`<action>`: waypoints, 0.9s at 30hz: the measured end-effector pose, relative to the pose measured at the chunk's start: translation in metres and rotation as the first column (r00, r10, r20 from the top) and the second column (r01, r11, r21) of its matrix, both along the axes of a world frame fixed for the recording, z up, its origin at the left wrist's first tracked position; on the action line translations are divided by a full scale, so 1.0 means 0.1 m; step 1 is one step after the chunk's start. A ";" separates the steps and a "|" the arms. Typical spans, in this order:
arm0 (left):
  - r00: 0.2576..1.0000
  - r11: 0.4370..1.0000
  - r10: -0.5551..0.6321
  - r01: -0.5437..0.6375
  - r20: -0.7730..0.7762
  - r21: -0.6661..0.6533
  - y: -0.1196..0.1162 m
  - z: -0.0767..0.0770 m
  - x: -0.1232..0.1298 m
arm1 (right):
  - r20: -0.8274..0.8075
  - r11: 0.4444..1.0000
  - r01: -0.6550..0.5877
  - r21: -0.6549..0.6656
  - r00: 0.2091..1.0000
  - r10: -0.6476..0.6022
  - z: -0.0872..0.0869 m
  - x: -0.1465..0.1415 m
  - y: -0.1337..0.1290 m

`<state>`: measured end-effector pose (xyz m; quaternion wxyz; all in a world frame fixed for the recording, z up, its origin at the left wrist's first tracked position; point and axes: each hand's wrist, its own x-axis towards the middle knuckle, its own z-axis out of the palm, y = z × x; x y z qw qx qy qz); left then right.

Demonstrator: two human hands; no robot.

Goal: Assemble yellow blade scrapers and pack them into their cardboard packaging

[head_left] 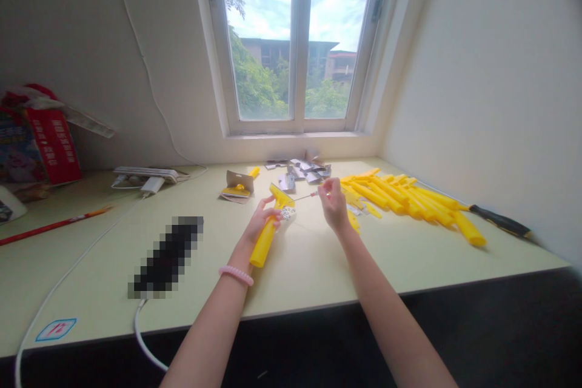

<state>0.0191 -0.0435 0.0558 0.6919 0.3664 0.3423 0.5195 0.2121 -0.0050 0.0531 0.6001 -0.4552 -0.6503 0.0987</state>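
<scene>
Over the desk [300, 273], left hand [260, 224] clamped on a yellow plastic handle [262, 244]; right hand [333, 205] pinched on a thin, unclear pin [305, 196]

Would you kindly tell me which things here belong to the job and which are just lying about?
In use: left hand, yellow plastic handle, right hand, thin pin, yellow plastic parts, silver pieces.
Lying about: black-handled screwdriver, power strip, red pencil, red box.

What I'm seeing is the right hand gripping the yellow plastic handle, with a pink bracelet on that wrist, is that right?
Not quite: the hand is wrong. The head view shows that it is the left hand gripping the yellow plastic handle, and the pink bracelet is on that wrist, as you said.
</scene>
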 end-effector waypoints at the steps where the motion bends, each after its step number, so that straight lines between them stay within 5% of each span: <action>1: 1.000 1.000 -0.002 0.002 -0.010 0.000 0.00 0.00 0.00 | 0.000 1.000 0.011 -0.001 1.000 -0.011 0.01 0.00 -0.01; 13: 0.999 0.999 0.046 -0.046 -0.017 0.015 0.00 0.01 0.01 | 0.047 0.995 -0.092 -0.030 0.995 0.093 -0.01 -0.01 0.03; 27: 0.999 0.999 0.037 -0.037 0.004 0.004 0.03 -0.04 -0.01 | 0.045 0.999 -0.047 -0.001 0.998 0.047 0.02 -0.02 -0.03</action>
